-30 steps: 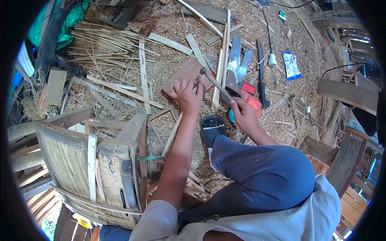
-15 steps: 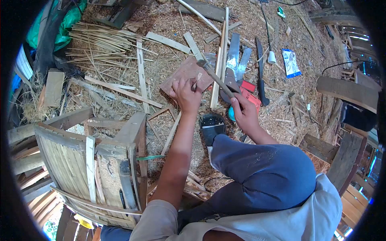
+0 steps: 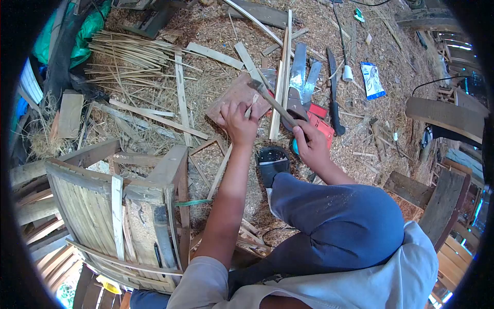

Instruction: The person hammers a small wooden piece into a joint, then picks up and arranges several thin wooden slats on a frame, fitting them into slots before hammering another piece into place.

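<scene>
My left hand (image 3: pixel 239 122) rests over a reddish-brown wooden block (image 3: pixel 221 103) on the ground, its fingers closed on a small wood strip (image 3: pixel 254 99) whose pale end sticks up past the fingertips. My right hand (image 3: pixel 311 144) is wrapped round the lower handle of a hammer (image 3: pixel 278 106). The hammer's head hangs above the far right part of the block, just beyond the strip. Fingers hide the lower part of the strip.
Right of the block lie long wooden battens (image 3: pixel 282 77), a handsaw (image 3: pixel 297 69), a large knife (image 3: pixel 333 92) and a red box (image 3: pixel 321 126). Bundled thin sticks (image 3: pixel 131 51) lie far left. A slatted wooden frame (image 3: pixel 85 206) stands near left. Wood shavings cover the ground.
The hammer's head has shifted slightly left and down towards the strip, with my right hand moving a little along with it. My left hand keeps its place on the block.
</scene>
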`<state>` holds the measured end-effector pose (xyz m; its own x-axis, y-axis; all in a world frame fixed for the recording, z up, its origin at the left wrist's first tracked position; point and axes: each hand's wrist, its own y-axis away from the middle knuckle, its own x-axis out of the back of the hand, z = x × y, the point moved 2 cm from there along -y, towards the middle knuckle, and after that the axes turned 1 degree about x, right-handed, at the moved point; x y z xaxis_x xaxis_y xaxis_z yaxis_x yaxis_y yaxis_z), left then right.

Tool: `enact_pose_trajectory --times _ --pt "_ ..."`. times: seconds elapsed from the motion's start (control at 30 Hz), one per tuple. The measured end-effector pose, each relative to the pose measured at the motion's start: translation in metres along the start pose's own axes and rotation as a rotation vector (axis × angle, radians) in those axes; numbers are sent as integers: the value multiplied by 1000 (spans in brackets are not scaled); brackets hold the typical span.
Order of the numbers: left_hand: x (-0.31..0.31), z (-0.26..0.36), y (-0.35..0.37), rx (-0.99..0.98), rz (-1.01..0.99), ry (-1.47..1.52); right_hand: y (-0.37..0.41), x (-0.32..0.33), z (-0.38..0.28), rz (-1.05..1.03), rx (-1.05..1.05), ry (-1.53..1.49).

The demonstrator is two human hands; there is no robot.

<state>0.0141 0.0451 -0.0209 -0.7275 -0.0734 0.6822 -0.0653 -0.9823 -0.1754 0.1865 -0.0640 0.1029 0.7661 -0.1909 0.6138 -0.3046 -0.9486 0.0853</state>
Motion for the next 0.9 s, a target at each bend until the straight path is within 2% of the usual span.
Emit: enact_pose_trajectory --times 0.1,0.3,0.43,0.5,0.6,0.73,0.9 --pt "3 3 -1 -10 -15 -59 2 -6 26 -160 -193 153" --pt "3 9 1 -141 24 -199 7 -2 38 -17 -269 -48" --pt "7 17 1 -94 -7 -273 -1 3 42 -62 -372 -31" --pt "6 20 1 -21 -77 -276 1 -1 44 -25 -311 -70" --pt "8 21 0 -63 -80 -289 -1 -2 44 -11 -257 -46" --pt "8 24 3 -37 -93 -306 -7 0 34 -73 -326 17" --pt "8 20 4 -55 -86 -276 -4 -6 42 -81 -275 -6"
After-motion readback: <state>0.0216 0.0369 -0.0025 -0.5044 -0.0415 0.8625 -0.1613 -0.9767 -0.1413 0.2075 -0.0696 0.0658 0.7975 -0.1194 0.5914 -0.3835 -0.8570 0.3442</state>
